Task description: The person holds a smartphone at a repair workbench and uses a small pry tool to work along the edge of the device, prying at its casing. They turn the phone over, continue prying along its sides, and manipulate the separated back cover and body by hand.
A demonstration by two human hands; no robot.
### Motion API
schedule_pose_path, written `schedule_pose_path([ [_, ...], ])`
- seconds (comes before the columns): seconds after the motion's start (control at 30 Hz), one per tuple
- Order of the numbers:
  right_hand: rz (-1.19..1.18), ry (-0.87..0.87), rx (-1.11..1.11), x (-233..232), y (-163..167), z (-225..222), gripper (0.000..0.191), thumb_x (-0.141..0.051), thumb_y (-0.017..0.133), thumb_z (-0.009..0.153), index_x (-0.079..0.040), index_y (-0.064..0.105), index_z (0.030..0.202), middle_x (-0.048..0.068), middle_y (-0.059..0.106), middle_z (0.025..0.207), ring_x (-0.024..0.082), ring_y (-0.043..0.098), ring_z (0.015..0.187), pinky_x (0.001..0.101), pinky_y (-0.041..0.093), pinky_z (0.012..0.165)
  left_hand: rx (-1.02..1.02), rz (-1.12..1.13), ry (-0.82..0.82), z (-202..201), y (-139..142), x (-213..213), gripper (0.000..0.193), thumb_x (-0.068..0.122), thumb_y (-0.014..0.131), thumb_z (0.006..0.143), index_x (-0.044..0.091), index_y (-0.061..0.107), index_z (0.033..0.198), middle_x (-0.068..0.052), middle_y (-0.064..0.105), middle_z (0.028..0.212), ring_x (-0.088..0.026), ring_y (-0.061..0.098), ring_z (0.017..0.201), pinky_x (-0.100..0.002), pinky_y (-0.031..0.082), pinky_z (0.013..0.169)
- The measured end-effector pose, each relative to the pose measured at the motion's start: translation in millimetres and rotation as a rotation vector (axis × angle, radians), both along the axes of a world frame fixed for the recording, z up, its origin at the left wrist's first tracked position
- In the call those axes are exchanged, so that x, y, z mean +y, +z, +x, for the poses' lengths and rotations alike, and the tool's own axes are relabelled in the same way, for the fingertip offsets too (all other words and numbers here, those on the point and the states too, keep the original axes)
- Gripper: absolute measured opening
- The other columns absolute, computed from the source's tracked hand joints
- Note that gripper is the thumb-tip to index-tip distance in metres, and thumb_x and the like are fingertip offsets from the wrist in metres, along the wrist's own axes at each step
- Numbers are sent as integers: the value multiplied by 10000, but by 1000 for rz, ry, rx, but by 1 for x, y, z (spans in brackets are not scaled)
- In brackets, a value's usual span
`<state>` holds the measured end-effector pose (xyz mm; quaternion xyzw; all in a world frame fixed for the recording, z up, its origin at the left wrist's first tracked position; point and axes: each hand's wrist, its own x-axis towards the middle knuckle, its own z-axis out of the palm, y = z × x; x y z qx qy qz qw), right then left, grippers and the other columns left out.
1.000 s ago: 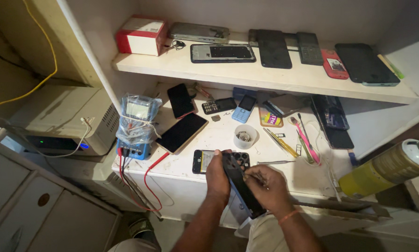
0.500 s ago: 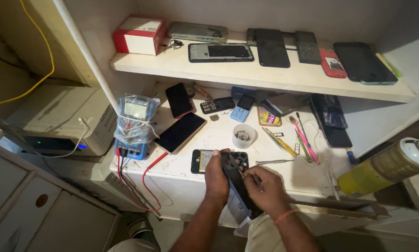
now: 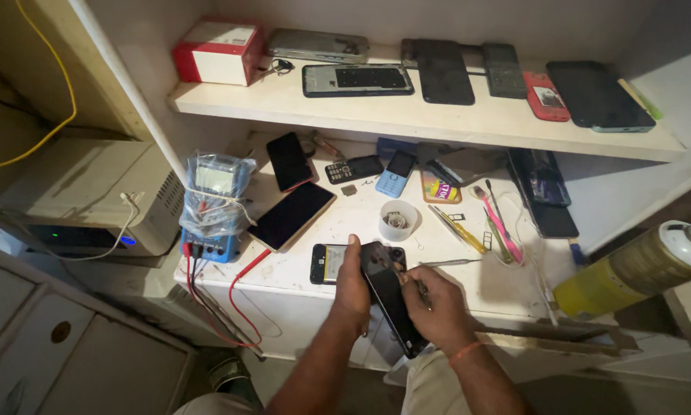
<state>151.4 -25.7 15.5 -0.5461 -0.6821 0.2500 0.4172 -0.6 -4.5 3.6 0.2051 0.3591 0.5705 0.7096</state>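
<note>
My left hand (image 3: 352, 286) grips the left edge of a black opened phone (image 3: 391, 296), held tilted over the front of the white worktop (image 3: 307, 265). My right hand (image 3: 435, 306) rests on the phone's right side and pinches a thin metal tool (image 3: 420, 286) whose tip touches the phone's upper part. A second opened phone (image 3: 327, 263) lies flat on the worktop just left of my left hand. Tweezers (image 3: 447, 263) lie just above my right hand.
A small white cup (image 3: 397, 220) of parts, a dark phone (image 3: 291, 215), small keypad phones (image 3: 395, 171) and pink and yellow tools (image 3: 491, 223) lie on the worktop. A bagged multimeter (image 3: 213, 201) with red leads sits at left. The shelf (image 3: 407, 115) above holds several phones and a red-and-white box (image 3: 218, 52). A yellow can (image 3: 637, 269) juts in at right.
My hands and the phone have stayed in nearly the same place; my right hand has shifted slightly on the phone. The view has tilted a little.
</note>
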Motion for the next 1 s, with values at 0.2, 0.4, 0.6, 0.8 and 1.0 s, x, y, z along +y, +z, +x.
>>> schedule_pose_path([
  [0.2,-68,16,22,0,-1,4,125,-166,695,910,-58,748,941,53,725,748,121,645,635,298,535,614,-24,-23,92,3,-1,0,650,636,370,992,68,685,959,-88,716,812,-210,681,749,-343,553,776],
  [0.4,182,55,183,3,-6,10,183,-108,629,933,-29,735,1060,33,735,855,62,672,756,243,538,681,-49,-41,34,3,1,-2,722,704,314,960,72,662,951,-115,705,799,-238,699,716,-361,575,741],
  [0.6,-210,58,595,2,-7,31,238,-123,542,987,25,588,1169,178,760,891,155,625,668,290,524,584,-65,-52,59,5,1,-2,717,720,301,953,85,631,996,-103,683,784,-251,703,723,-390,576,716],
  [0.8,-261,221,642,0,-9,35,253,-75,616,917,56,576,1128,206,773,935,196,740,763,313,613,663,-102,-78,78,5,-5,2,736,741,302,946,90,636,1029,-96,665,789,-256,689,727,-392,574,758],
  [1.0,-284,121,538,2,-15,30,287,-123,668,951,47,704,1180,184,791,908,154,656,694,301,559,621,-59,-42,85,4,-10,2,786,762,287,952,76,633,1117,-109,712,858,-237,693,795,-372,560,828],
])
